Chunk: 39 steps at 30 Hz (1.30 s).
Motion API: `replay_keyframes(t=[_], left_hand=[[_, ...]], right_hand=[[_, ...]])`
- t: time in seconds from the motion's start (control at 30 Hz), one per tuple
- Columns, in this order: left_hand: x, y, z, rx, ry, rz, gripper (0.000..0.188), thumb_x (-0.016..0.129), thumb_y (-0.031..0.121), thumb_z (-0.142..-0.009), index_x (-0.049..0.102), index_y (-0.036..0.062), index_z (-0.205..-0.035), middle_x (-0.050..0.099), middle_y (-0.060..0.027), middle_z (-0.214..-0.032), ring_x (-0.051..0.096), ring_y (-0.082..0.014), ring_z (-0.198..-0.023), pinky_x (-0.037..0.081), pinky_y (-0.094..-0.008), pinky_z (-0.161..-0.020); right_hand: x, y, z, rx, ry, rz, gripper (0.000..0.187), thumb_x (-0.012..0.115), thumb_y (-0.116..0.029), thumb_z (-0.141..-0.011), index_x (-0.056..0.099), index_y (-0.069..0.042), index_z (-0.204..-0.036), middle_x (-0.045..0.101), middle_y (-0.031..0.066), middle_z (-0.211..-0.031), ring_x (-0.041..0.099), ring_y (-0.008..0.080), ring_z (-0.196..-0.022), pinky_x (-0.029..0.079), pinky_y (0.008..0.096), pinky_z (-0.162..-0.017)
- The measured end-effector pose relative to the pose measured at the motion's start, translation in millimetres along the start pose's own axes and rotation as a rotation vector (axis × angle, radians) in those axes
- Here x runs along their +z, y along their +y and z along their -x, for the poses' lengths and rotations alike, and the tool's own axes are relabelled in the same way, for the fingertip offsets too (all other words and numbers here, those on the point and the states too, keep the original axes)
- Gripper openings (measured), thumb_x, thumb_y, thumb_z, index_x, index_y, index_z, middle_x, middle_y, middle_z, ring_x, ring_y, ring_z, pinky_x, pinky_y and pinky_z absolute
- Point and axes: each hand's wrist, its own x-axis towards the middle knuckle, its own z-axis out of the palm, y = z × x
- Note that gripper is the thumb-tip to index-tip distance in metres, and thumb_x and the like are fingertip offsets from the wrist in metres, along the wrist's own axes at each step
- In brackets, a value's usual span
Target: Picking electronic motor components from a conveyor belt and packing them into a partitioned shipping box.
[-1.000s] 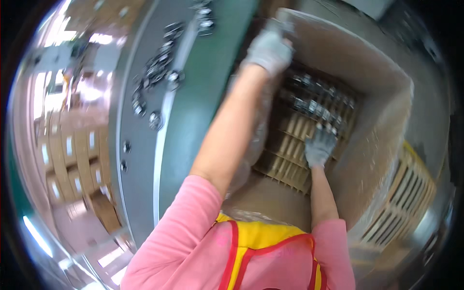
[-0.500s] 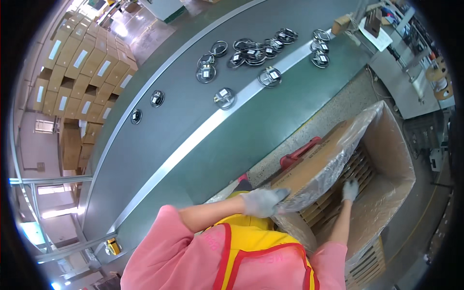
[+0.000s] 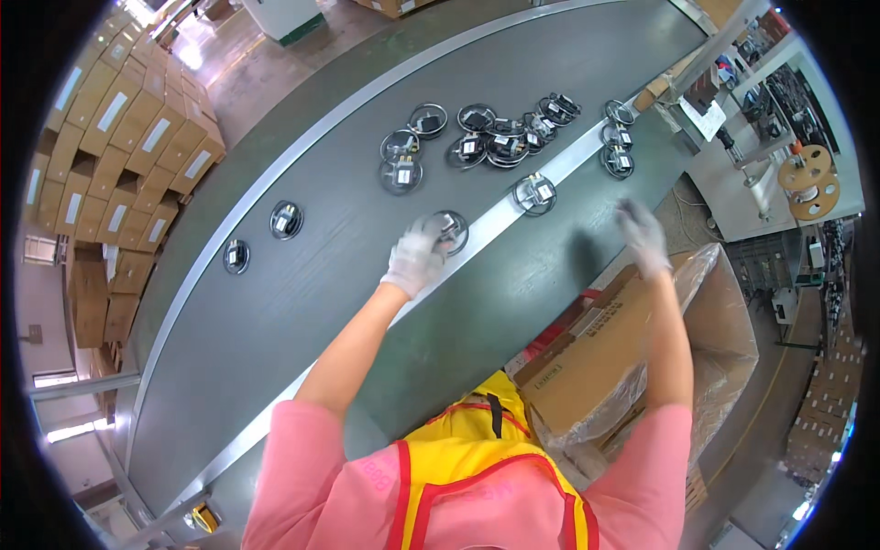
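My left hand [image 3: 418, 256], in a pale glove, is closed on the left edge of a coiled black cable [image 3: 453, 234] with a pale connector, at the conveyor's metal edge strip. My right hand [image 3: 644, 240], gloved too, hovers over the green near border with its fingers stretched out and slightly blurred; it holds nothing visible. Another coiled cable lies on the metal strip between the hands. Beyond it, several coils sit heaped [image 3: 500, 137] on the grey belt. A short row of coils [image 3: 617, 147] lies just past my right hand.
A large cardboard carton [image 3: 587, 357] with a plastic liner stands below my right arm. Two single coils lie farther left on the curved conveyor [image 3: 339, 229]. Stacked cartons [image 3: 119, 137] stand at far left. A workbench with a brown cable spool [image 3: 808, 183] is at right.
My left hand has moved from the carton's flap up to a coil on the conveyor. My right hand has come out of the carton and risen above the green border.
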Motion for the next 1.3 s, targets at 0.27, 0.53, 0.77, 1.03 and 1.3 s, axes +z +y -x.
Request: replay_keyframes(t=[0.27,0.53,0.77,1.03,1.3], left_hand=[[56.1,-5.8,-134.6,0.281,0.385,-0.161,0.063,0.072,0.009,-0.067,0.051,0.0169,-0.127,0.046,-0.0111,-0.129,0.046,-0.0359,-0.118,0.042,-0.0465,-0.097],[36.0,-41.0,-198.8,0.450,0.380,-0.427,0.040,0.057,0.007,-0.075,0.061,0.0186,-0.113,0.055,-0.0058,-0.118,0.055,-0.0286,-0.107,0.045,-0.0445,-0.087],[-14.9,-120.5,-111.7,0.344,0.335,-0.413,0.046,0.060,0.000,-0.069,0.062,0.0161,-0.112,0.056,-0.0120,-0.118,0.054,-0.0344,-0.107,0.044,-0.0475,-0.090],[-21.5,-136.6,-13.9,0.207,0.190,-0.327,0.062,0.072,0.007,-0.056,0.059,0.0163,-0.115,0.050,-0.0167,-0.127,0.050,-0.0410,-0.113,0.044,-0.0500,-0.093],[-66.4,-114.1,-66.4,0.139,-0.085,-0.246,0.038,0.075,0.014,-0.072,0.065,0.0114,-0.108,0.060,-0.0148,-0.114,0.062,-0.0339,-0.090,0.050,-0.0453,-0.080]], right_hand=[[135.5,-29.7,-117.3,0.275,0.069,-0.235,0.052,0.058,-0.033,-0.090,0.050,-0.004,-0.133,0.056,0.0196,-0.129,0.055,0.0306,-0.118,0.040,0.0354,-0.101],[202.1,-71.4,-162.2,-0.072,0.129,0.083,0.042,0.065,-0.033,-0.082,0.060,-0.019,-0.121,0.058,0.0156,-0.116,0.056,0.0330,-0.110,0.044,0.0386,-0.096],[204.3,-97.4,-130.2,-0.226,-0.390,-0.287,0.042,0.064,-0.032,-0.083,0.062,-0.011,-0.119,0.064,0.0156,-0.112,0.059,0.0339,-0.108,0.045,0.0403,-0.095],[39.7,63.5,-266.5,0.134,0.248,0.449,0.043,0.059,-0.035,-0.087,0.059,-0.011,-0.123,0.062,0.0150,-0.119,0.057,0.0313,-0.112,0.043,0.0371,-0.096],[92.2,61.7,-234.3,-0.007,0.064,0.117,0.043,0.060,-0.025,-0.089,0.056,-0.010,-0.129,0.058,0.0103,-0.127,0.054,0.0231,-0.117,0.039,0.0314,-0.101]])
